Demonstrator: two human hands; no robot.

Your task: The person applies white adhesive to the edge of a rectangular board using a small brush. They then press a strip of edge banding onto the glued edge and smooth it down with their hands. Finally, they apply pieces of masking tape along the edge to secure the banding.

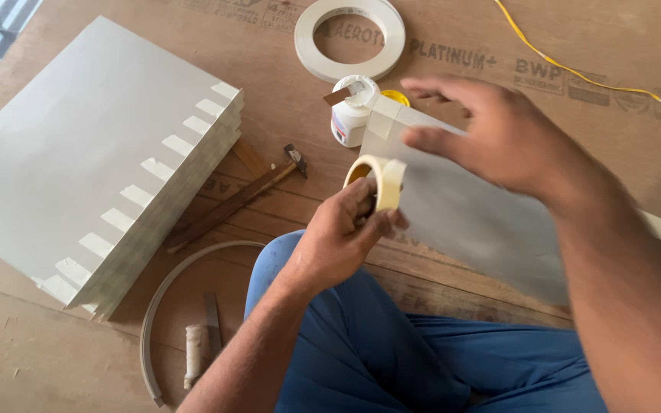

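My left hand [342, 233] grips a roll of cream masking tape [382, 180] held upright over my knee. A strip of tape [384, 116] runs from the roll onto the corner of a grey laminated panel [472, 218] that lies tilted across my lap. My right hand [499, 134] hovers just above that panel's upper edge, fingers spread and pointing left, blurred, holding nothing.
A stack of grey panels with tape tabs [97, 164] lies at left. A white glue bottle [352, 113], a coil of white edge banding [350, 37], a hammer [231, 203], a curved strip [164, 306] and a yellow cord [590, 76] rest on the plywood floor.
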